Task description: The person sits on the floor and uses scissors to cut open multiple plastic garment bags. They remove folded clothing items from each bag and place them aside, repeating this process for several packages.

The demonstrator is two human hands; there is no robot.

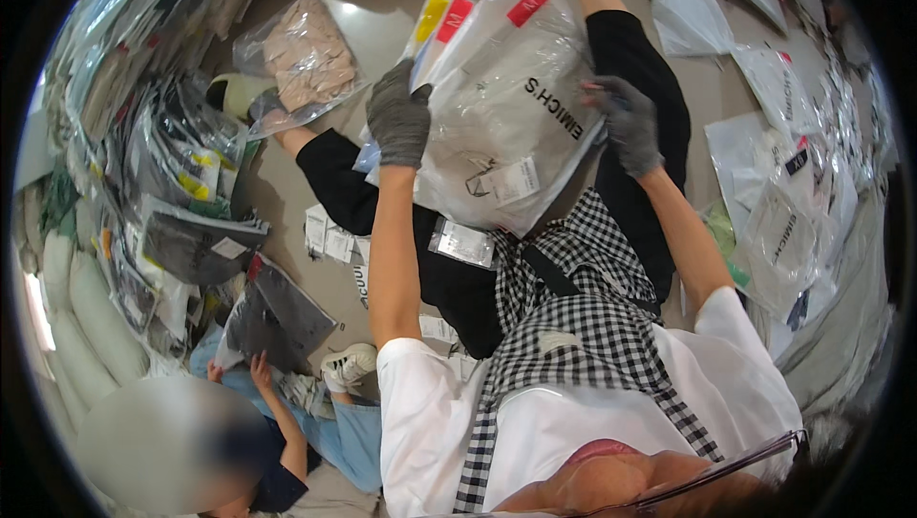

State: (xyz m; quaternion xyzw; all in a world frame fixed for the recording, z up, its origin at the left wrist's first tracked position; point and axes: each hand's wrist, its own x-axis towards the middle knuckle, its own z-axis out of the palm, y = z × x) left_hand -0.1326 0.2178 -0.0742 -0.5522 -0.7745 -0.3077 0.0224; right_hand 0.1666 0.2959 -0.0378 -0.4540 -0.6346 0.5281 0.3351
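Note:
My left hand (399, 117), in a grey knit glove, is closed on the left edge of a small stack of clear plastic garment bags. The top garment bag (487, 126) holds a pale folded garment and carries a red sticker and a white label. Behind it, the edges of other bags (432, 21) show yellow and red stickers. My right hand (630, 126), in a grey glove with bare fingertips, is at the bag's right side. Its fingers are curled together by the plastic; what they pinch, if anything, is too small to make out. The stack rests over my lap.
A bagged peach garment (310, 55) lies on the floor ahead. Piles of bagged clothes (186, 150) stand at left, with more bags (783, 232) at right. At lower left, another person (277, 442) handles a bagged dark garment (277, 317). Small labelled packets (463, 243) lie near my leg.

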